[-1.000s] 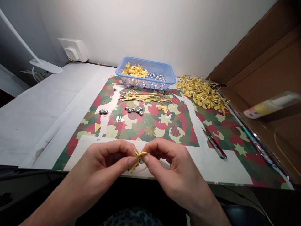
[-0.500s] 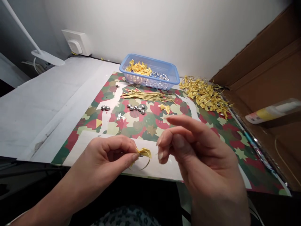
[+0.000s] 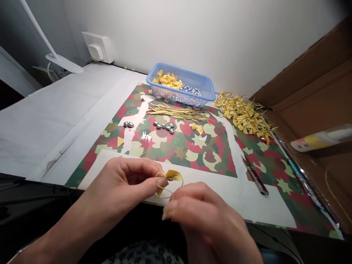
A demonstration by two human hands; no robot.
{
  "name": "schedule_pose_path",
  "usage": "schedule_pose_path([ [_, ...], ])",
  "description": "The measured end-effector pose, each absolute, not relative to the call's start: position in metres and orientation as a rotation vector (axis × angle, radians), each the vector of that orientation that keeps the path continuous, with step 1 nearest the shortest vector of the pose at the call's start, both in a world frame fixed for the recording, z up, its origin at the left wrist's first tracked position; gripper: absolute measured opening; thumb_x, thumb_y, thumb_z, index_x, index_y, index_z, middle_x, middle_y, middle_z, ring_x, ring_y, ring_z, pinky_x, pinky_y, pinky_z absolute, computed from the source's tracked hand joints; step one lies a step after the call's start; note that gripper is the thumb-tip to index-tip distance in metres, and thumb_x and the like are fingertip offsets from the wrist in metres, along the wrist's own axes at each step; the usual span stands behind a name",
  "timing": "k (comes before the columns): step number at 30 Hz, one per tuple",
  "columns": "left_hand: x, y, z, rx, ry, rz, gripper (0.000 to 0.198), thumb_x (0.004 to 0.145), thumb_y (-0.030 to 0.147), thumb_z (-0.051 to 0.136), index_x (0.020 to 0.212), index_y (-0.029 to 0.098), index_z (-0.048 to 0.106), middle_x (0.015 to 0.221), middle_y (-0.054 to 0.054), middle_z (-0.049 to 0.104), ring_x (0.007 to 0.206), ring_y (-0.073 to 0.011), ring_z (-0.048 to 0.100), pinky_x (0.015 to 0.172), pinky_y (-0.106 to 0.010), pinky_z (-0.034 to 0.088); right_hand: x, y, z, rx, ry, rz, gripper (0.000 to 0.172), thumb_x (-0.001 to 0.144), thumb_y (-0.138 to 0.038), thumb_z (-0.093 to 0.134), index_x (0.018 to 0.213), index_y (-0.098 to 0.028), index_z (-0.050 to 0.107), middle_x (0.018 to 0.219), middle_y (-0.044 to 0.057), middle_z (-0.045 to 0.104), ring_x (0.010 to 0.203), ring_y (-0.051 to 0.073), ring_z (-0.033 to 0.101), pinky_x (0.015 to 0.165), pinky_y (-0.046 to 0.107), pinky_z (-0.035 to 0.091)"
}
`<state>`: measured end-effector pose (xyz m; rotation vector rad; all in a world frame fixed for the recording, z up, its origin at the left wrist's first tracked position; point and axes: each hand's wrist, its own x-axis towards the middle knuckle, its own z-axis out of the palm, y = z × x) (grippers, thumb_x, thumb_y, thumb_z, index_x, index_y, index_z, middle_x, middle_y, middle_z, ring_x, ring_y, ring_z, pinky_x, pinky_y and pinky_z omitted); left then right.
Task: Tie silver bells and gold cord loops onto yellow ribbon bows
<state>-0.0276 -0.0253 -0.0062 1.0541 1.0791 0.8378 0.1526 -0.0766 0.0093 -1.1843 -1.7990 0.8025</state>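
Observation:
My left hand (image 3: 137, 179) pinches a yellow ribbon bow (image 3: 173, 174) between thumb and forefinger, just above the table's front edge. A thin yellowish cord (image 3: 164, 198) curls in a loop around the bow and runs toward my right hand. Slightly blurred, my right hand (image 3: 203, 209) is closed just right of and below the bow. Its fingertips are bunched by the cord, and what they grip is hidden. Beyond the hands, another yellow bow (image 3: 197, 128) and several silver beads (image 3: 164, 126) lie on the patterned sheet (image 3: 189, 152).
A blue basket (image 3: 180, 96) at the back holds yellow bows and silver beads. Cut cords (image 3: 177, 112) lie before it. Right of it is a heap of corded bows (image 3: 244, 113). Pointed snips (image 3: 255, 176) lie at right, near a cardboard wall (image 3: 308, 91) and a bottle (image 3: 316, 141).
My right hand has come down and left from its raised position and closed beside the cord, uncovering the snips. My left hand keeps its pinch on the bow. The view has shifted slightly.

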Motion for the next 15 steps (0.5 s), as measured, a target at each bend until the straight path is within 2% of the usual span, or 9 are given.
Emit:
schedule_pose_path([
  [2, -0.028, -0.025, -0.008, 1.036, 1.050, 0.809, 0.013, 0.089, 0.024, 0.077, 0.076, 0.025, 0.079, 0.084, 0.003, 0.076, 0.079, -0.0145, 0.070, 0.070, -0.019, 0.055, 0.159, -0.072, 0.005, -1.098, -1.768, 0.777, 0.029, 0.098, -0.006, 0.051, 0.108, -0.030, 0.064, 0.090, -0.001, 0.073, 0.077, 0.014, 0.072, 0.070, 0.023, 0.061],
  [4, -0.028, -0.024, -0.011, 1.037, 1.024, 0.810, 0.014, 0.090, 0.023, 0.076, 0.077, 0.026, 0.080, 0.085, 0.003, 0.077, 0.082, -0.0144, 0.070, 0.073, -0.019, 0.054, 0.162, -0.068, 0.000, -1.110, -1.747, 0.729, 0.037, 0.096, 0.001, 0.048, 0.111, -0.029, 0.064, 0.092, 0.000, 0.072, 0.081, 0.014, 0.071, 0.074, 0.024, 0.059],
  [9, -0.027, -0.023, -0.016, 0.973, 1.039, 0.803, 0.009, 0.088, 0.026, 0.079, 0.079, 0.025, 0.081, 0.083, 0.003, 0.077, 0.080, -0.0148, 0.068, 0.073, -0.021, 0.052, 0.160, -0.067, -0.013, -1.218, -1.743, 0.499, 0.039, 0.094, 0.001, 0.054, 0.111, -0.029, 0.071, 0.096, 0.003, 0.064, 0.083, 0.015, 0.066, 0.072, 0.026, 0.056],
  [15, -0.023, -0.024, -0.014, 0.810, 0.910, 0.760, 0.011, 0.089, 0.026, 0.080, 0.078, 0.023, 0.082, 0.080, 0.003, 0.076, 0.077, -0.0106, 0.064, 0.070, -0.015, 0.050, 0.162, -0.068, -0.026, -1.263, -1.816, 0.251, 0.038, 0.093, -0.001, 0.054, 0.116, -0.025, 0.070, 0.086, 0.004, 0.058, 0.072, 0.016, 0.058, 0.062, 0.028, 0.051],
])
